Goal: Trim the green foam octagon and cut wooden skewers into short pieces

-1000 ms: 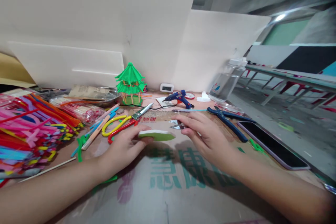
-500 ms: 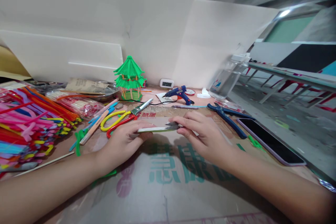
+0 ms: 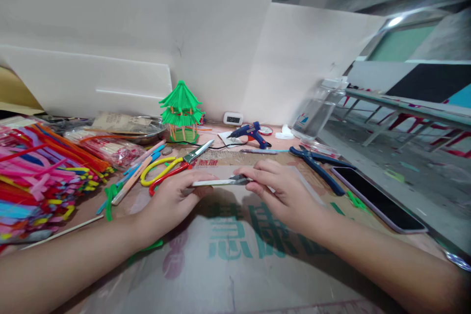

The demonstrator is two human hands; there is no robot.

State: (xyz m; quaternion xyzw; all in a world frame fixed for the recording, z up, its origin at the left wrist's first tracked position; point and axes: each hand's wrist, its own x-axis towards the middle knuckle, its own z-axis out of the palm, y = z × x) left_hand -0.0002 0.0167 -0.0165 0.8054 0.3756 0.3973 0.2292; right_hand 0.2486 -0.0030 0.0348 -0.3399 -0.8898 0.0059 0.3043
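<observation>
My left hand (image 3: pixel 172 198) grips a thin flat white-edged board (image 3: pixel 211 182), seen almost edge-on above the cardboard sheet (image 3: pixel 235 255). My right hand (image 3: pixel 281 191) pinches a small metal cutter (image 3: pixel 239 179) whose blades meet the board's right end. Both hands hover just over the cardboard at the middle of the table. A green pipe-cleaner pagoda (image 3: pixel 181 113) stands behind them near the wall.
A heap of coloured pipe cleaners (image 3: pixel 40 176) fills the left. Yellow-and-red scissors (image 3: pixel 172 167), a blue glue gun (image 3: pixel 250 133), blue pliers (image 3: pixel 318 167), a phone (image 3: pixel 379 198), a clear bottle (image 3: pixel 316 110) and a metal dish (image 3: pixel 147 132) lie around.
The board has been tilted from showing its green face to lying edge-on. My right hand has brought the cutter up against its right end.
</observation>
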